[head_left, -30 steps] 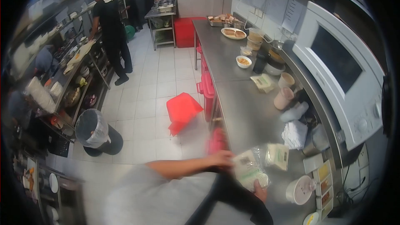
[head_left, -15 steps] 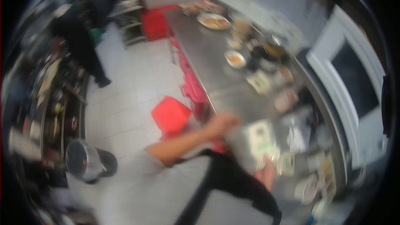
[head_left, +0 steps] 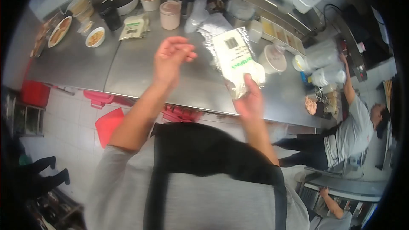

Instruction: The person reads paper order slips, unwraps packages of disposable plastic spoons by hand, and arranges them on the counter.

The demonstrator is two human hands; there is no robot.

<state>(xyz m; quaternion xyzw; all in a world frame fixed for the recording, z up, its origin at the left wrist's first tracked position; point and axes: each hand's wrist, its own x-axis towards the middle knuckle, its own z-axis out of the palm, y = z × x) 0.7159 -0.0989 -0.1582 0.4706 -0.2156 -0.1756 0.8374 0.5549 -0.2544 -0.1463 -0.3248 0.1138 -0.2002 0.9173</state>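
Observation:
My right hand (head_left: 250, 99) grips a foil packet (head_left: 232, 55) by its near end, thumb on top. The packet has a whitish front with a barcode and green print, and I hold it above the steel counter (head_left: 140, 74). To its left, my left hand (head_left: 172, 57) is raised over the counter with loosely curled fingers, a little apart, and nothing visible in them. A similar packet (head_left: 135, 27) lies on the counter beyond my left hand. Between the packets stands a lidded tub (head_left: 170, 15) with pinkish contents.
Bowls, tubs and a black container (head_left: 110, 15) line the counter's back. On the right are a white lidded tub (head_left: 272, 59) and a compartment tray (head_left: 281, 36). A co-worker (head_left: 351, 132) reaches over the counter's right end. A red bin (head_left: 108, 123) stands below, left.
The view has swung round to face the counter and is sharper. Both hands appear over the counter, and the packet shows clearly in my right hand.

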